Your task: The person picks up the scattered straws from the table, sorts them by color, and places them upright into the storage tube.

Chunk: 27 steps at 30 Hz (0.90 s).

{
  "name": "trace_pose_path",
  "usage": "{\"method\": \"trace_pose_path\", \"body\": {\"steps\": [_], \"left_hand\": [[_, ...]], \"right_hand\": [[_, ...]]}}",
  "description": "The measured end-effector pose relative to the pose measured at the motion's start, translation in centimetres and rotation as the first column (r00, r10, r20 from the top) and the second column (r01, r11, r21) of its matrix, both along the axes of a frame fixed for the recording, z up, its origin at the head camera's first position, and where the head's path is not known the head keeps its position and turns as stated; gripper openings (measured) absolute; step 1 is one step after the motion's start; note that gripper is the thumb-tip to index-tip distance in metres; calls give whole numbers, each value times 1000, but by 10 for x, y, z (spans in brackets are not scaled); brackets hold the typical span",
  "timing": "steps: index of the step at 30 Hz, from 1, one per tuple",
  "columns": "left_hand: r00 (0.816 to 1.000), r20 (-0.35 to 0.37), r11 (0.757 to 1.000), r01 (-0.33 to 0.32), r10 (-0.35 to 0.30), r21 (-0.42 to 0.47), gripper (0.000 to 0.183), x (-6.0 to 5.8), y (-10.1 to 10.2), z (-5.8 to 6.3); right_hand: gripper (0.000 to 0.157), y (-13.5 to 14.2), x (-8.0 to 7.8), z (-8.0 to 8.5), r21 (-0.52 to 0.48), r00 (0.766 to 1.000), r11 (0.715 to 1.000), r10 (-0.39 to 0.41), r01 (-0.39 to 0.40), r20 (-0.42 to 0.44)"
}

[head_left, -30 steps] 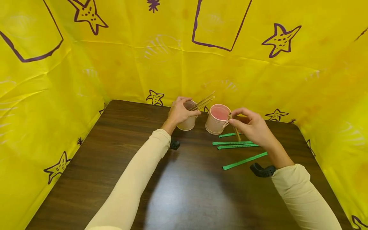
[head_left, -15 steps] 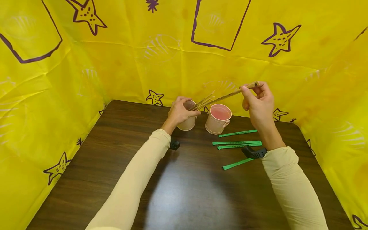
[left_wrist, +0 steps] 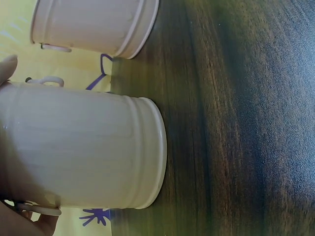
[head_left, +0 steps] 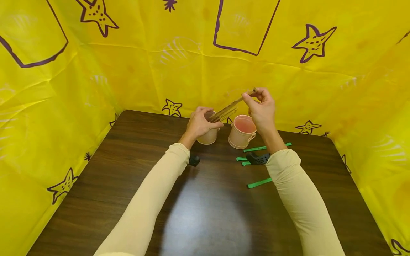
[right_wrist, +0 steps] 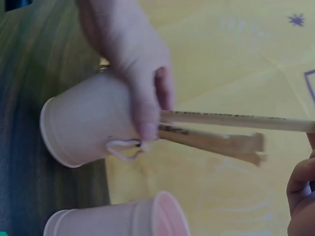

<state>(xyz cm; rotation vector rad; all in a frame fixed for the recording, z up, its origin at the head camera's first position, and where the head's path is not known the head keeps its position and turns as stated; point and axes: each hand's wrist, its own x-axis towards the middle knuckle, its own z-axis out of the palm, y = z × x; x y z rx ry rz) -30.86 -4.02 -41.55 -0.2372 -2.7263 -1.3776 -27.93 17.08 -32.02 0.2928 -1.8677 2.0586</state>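
My left hand grips the upper part of a pale pink pail near the table's back edge. In the left wrist view, fingers lie on both sides of this pail. Several brown paper-wrapped straws lean out of its mouth to the right. Up and to the right, my right hand pinches one brown paper-wrapped straw close to its upper end. The straw slants down to the pail's mouth, where the left hand partly hides its lower end.
A second pink pail, with a small side handle, stands just right of the first. Several green wrapped straws lie on the dark wooden table, partly under the right forearm. A yellow patterned cloth hangs behind.
My right hand has lifted a brown straw from beside the second pail, then carried it left so its lower end is at the first pail's mouth. The left hand has stayed put.
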Motion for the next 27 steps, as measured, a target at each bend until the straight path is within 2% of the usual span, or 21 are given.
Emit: {"method": "trace_pose_path", "body": {"steps": [4, 6, 14, 16, 20, 25, 27], "left_hand": [[1000, -3, 1000, 9, -9, 0, 84, 0, 4, 1], [1000, -2, 1000, 8, -8, -4, 84, 0, 5, 1], [1000, 1, 1000, 9, -9, -4, 83, 0, 9, 1], [1000, 5, 1000, 8, -8, -14, 84, 0, 9, 0], [1000, -6, 1000, 2, -2, -27, 85, 0, 7, -1], [1000, -22, 999, -5, 4, -54, 84, -1, 2, -2], [1000, -21, 997, -7, 6, -81, 85, -1, 1, -1]], "right_hand": [[17, -3, -2, -10, 170, 999, 985, -31, 25, 29], [17, -3, -3, -15, 225, 998, 974, -38, 26, 48], [20, -2, -4, -22, 227, 993, 974, -6, -22, 122], [21, -3, -3, -22, 244, 992, 969, -3, -28, 125], [33, -2, -1, -21, 259, 993, 965, 0, -32, 120], [42, 7, 8, -17, 258, 994, 966, 3, -31, 108], [43, 16, 13, -16, 305, 995, 952, -9, -22, 99]]}}
